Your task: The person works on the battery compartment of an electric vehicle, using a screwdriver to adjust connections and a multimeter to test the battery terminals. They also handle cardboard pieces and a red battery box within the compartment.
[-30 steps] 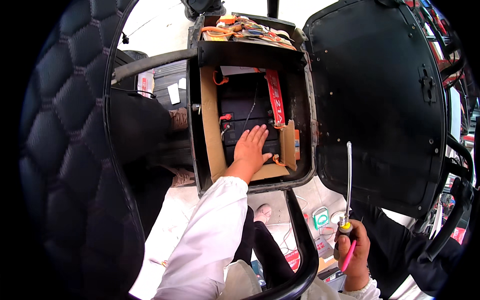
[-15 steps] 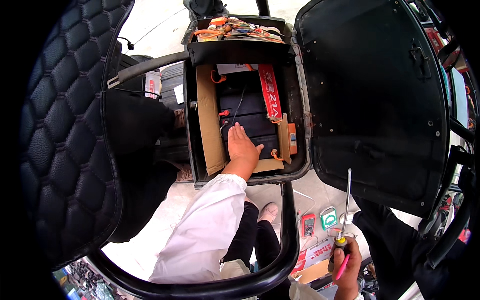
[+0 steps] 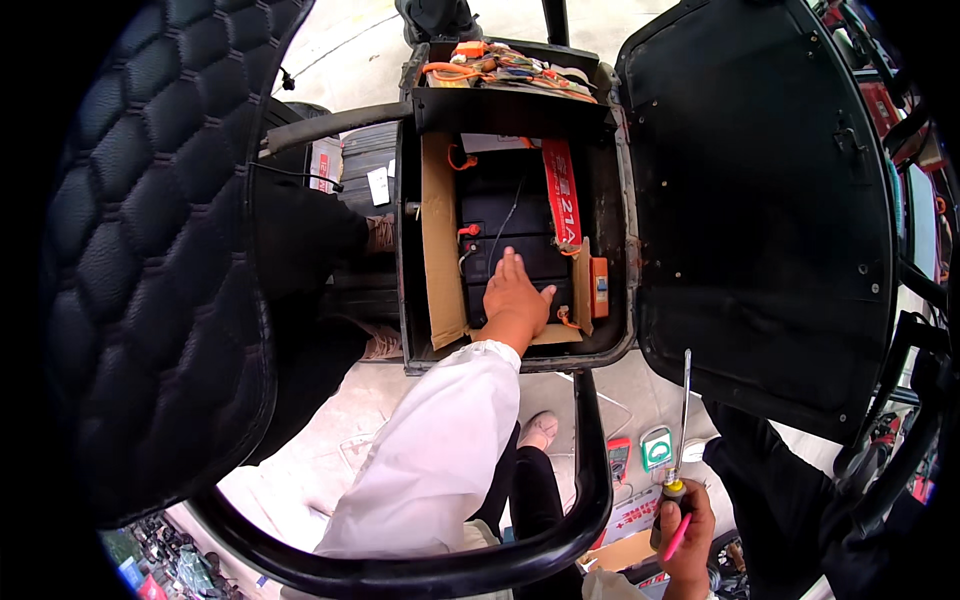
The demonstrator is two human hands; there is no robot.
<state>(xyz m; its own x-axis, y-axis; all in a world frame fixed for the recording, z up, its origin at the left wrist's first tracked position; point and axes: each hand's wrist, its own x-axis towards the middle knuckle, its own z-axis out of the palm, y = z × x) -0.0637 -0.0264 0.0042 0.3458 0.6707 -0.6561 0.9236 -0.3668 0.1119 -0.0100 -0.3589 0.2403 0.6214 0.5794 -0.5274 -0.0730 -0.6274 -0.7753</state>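
My left hand (image 3: pixel 516 302) lies with fingers stretched and thumb apart over the black batteries (image 3: pixel 490 208) inside an open metal compartment; whether the palm presses on them cannot be seen. Near its fingertips runs a thin wire, with a red-capped terminal (image 3: pixel 469 231) to the left. Cardboard (image 3: pixel 440 250) lines the compartment, and a red printed strip (image 3: pixel 562 195) stands along the right side. Lower right, my right hand (image 3: pixel 688 530) is closed around a screwdriver (image 3: pixel 674 490), its long shaft pointing up. A pink, handle-like piece (image 3: pixel 678 537) also sits in that hand.
A black lid (image 3: pixel 760 230) hangs open at right, and a quilted seat (image 3: pixel 170 260) fills the left. Bundled wires (image 3: pixel 505 72) lie in the top tray. A curved black bar (image 3: pixel 594 470) crosses below. A red multimeter (image 3: pixel 619 460) and a green meter (image 3: pixel 657 452) rest on the ground.
The view has shifted, so the compartment and my left hand appear farther right. My right hand with the screwdriver appears slightly lower and left. Both hands keep their poses.
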